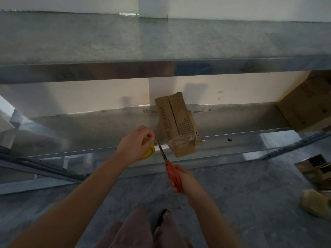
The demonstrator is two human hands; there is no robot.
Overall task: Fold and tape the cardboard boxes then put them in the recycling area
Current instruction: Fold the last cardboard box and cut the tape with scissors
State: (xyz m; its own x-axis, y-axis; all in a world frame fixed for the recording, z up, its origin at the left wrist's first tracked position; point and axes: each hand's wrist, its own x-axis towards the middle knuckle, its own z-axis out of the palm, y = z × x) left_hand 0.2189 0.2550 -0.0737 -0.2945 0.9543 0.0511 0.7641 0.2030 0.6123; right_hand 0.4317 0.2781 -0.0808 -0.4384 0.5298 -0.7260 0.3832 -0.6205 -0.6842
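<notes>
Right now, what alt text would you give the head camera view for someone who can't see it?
A person's left hand holds a yellow tape roll while the right hand holds orange-handled scissors, blades pointing up between the roll and a folded cardboard box. The box, clear tape around its near end, lies on a metal shelf.

A lower metal shelf [89,129] is carrying a taped, flattened cardboard box [176,126], which is lying tilted with its near end overhanging the shelf's front edge. A larger brown box [308,104] is sitting at the shelf's right end. A small black object [229,139] is resting on the front rail. On the grey floor [241,194], cardboard pieces [317,171] and a pale yellowish bundle [315,203] are lying at the right, near each other.
</notes>
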